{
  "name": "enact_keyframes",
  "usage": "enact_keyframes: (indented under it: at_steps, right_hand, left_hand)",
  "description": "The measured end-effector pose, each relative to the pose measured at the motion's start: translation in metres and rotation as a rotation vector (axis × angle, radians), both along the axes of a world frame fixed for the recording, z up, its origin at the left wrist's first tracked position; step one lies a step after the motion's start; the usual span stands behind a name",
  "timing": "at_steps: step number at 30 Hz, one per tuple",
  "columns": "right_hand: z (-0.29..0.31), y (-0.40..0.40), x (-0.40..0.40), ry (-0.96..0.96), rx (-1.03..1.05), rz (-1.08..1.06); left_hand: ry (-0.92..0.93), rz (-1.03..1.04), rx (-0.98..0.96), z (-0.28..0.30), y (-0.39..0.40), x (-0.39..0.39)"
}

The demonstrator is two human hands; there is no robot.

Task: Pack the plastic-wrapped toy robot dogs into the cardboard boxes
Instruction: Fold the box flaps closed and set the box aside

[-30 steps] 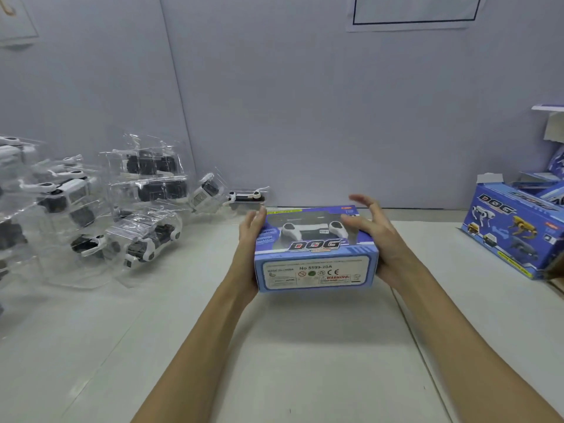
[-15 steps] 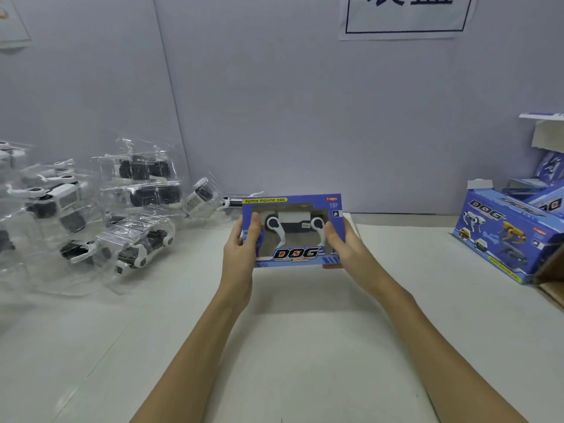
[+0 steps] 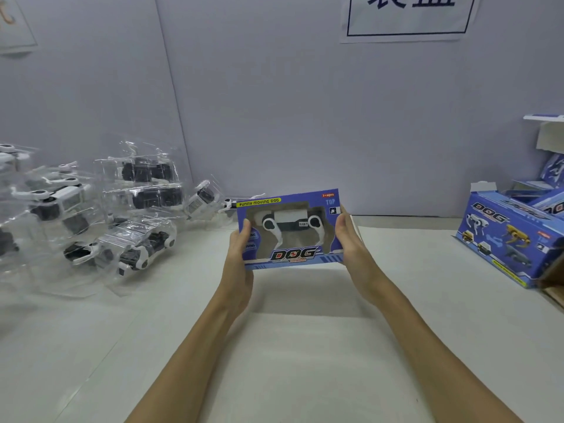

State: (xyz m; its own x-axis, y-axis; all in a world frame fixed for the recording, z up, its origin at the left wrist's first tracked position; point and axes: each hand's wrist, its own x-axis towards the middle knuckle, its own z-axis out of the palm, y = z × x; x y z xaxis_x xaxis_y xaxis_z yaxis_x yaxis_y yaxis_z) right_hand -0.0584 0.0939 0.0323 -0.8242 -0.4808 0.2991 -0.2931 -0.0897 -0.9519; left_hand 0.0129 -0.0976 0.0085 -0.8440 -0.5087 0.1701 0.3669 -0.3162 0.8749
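A blue cardboard box (image 3: 290, 254) with a window and the word DOG stands upright on its long edge above the white table, window side facing me. A white and black toy robot dog (image 3: 290, 222) shows through the window. My left hand (image 3: 239, 261) grips the box's left end, thumb over the front. My right hand (image 3: 351, 242) grips its right end. Several plastic-wrapped toy robot dogs (image 3: 134, 248) lie heaped on the table at the left.
More blue DOG boxes (image 3: 506, 239) sit at the right edge of the table (image 3: 305, 361), beside a brown carton corner (image 3: 552, 288). A grey wall with a paper sign (image 3: 409, 16) closes off the back.
The box has been tipped from lying flat with its end toward me to standing upright with the window facing me. It then lifted a little and tilted slightly.
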Motion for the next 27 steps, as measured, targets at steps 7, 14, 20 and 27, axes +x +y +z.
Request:
enact_keyframes:
  at_steps: [7, 14, 20, 27]
  right_hand:
    - [0.008, 0.034, -0.019, -0.085, 0.108, 0.093]
    - [0.007, 0.066, -0.03, -0.198, 0.253, 0.198]
    - [0.023, 0.079, -0.026, -0.154, 0.207, 0.057]
    - [0.055, 0.089, -0.028, -0.136, -0.898, -0.247]
  left_hand:
    - [0.014, 0.05, -0.073, 0.005, 0.0, 0.002]
    - [0.007, -0.015, -0.311, 0.005, -0.011, 0.012]
    - [-0.014, 0.046, -0.057, 0.006, -0.012, 0.003]
    - [-0.069, 0.026, -0.009, 0.003, -0.026, 0.007]
